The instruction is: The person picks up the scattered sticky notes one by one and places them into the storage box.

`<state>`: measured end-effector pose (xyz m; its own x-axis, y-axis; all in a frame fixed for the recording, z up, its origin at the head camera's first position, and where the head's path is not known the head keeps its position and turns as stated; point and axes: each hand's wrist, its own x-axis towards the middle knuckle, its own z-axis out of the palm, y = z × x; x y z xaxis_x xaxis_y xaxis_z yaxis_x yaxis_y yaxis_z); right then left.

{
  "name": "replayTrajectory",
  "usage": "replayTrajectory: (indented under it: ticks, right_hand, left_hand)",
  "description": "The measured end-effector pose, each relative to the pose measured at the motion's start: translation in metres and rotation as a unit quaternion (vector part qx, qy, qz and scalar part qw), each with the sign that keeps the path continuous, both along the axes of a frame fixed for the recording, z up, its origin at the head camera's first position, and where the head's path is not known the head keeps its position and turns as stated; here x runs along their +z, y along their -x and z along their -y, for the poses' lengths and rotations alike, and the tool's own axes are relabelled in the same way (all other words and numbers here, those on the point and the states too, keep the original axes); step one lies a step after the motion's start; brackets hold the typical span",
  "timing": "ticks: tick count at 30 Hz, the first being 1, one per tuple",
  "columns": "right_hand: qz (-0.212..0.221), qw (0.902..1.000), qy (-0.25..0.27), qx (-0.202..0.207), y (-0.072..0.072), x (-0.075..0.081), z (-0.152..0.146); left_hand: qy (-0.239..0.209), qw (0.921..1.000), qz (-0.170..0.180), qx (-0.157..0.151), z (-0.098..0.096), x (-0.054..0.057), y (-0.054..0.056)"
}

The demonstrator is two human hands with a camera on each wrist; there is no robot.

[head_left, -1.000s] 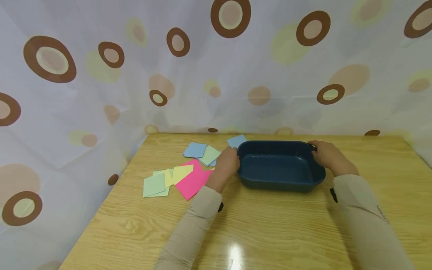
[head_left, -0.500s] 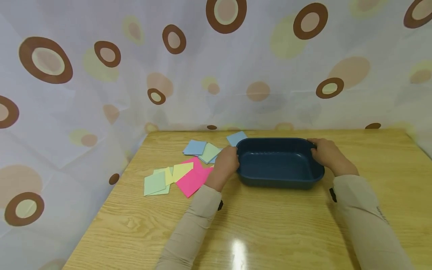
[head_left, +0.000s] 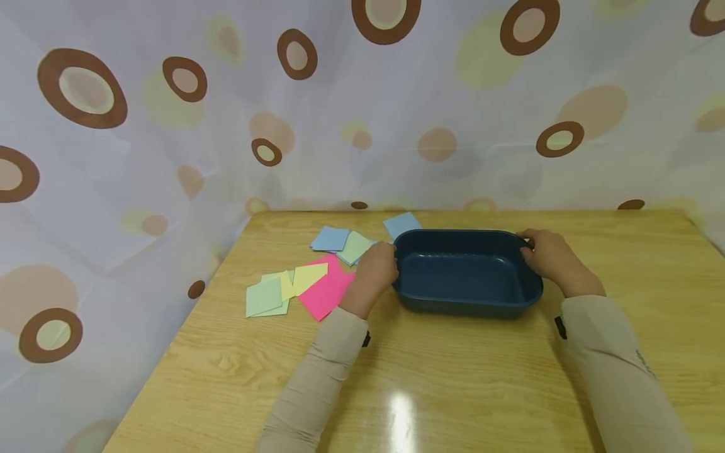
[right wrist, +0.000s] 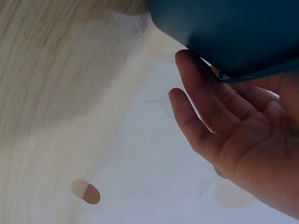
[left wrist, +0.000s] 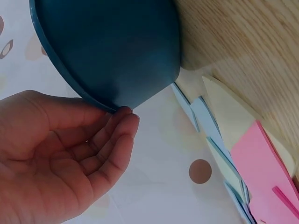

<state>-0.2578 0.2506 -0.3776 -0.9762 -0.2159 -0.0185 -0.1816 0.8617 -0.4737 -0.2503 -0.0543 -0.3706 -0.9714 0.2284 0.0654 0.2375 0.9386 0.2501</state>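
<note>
From the head, the bin (head_left: pixel 467 307) sat upright over the far half of the table (head_left: pixel 464 384); whether its base touched the wood could not be told. The left hand (head_left: pixel 370 277) gripped one short end, the right hand (head_left: pixel 552 261) the other. Left of the bin lay pink paper (head_left: pixel 320 297) with yellow paper (head_left: pixel 309 277) over it, green paper (head_left: pixel 264 297) and blue paper (head_left: pixel 330 239).

From the left wrist, thumb and bent fingers pinched the rim (left wrist: pixel 77 88), nearly closed together.

From the right wrist, that hand held its end half open, fingers loosely bent, the lowest apart from the wall.
</note>
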Motion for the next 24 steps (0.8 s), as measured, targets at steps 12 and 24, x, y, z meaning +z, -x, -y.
replayTrajectory:
  ticks: [12,24]
  right_hand:
    - [-0.028,0.9996,-0.006,0.002,-0.007,0.001,0.012]
    - [-0.095,0.9945,-0.044,0.006,-0.013,0.0,0.021]
  left_hand:
    - [0.014,0.9994,0.03,0.002,0.011,0.002,-0.008]
    - [0.034,0.9989,0.033,0.002,0.019,0.007,-0.021]
